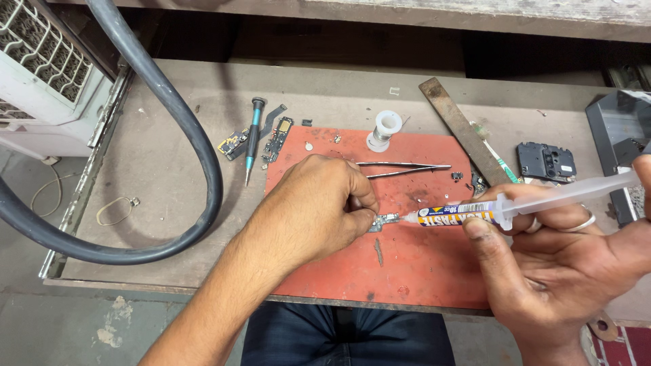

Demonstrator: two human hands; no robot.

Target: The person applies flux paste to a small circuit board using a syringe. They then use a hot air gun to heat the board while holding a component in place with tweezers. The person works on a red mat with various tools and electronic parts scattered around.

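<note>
My left hand (pixel 319 210) pinches a small circuit board (pixel 386 220) down on the red mat (pixel 413 271). A translucent paste syringe (pixel 475 213) with a blue, white and yellow label lies in my right hand (pixel 563 264), thumb on its barrel and the heel of the palm at its plunger. The syringe nozzle points left and touches the right edge of the small board. Part of the board is hidden under my left fingers.
Metal tweezers (pixel 403 167) and a white solder spool (pixel 384 130) lie at the back of the mat. A teal-handled screwdriver (pixel 253 139) and phone boards (pixel 277 139) sit left of it. A thick black hose (pixel 203 146) loops at left. A rusty file (pixel 461 129), toothbrush (pixel 498 159) and black phone frame (pixel 546 161) lie at right.
</note>
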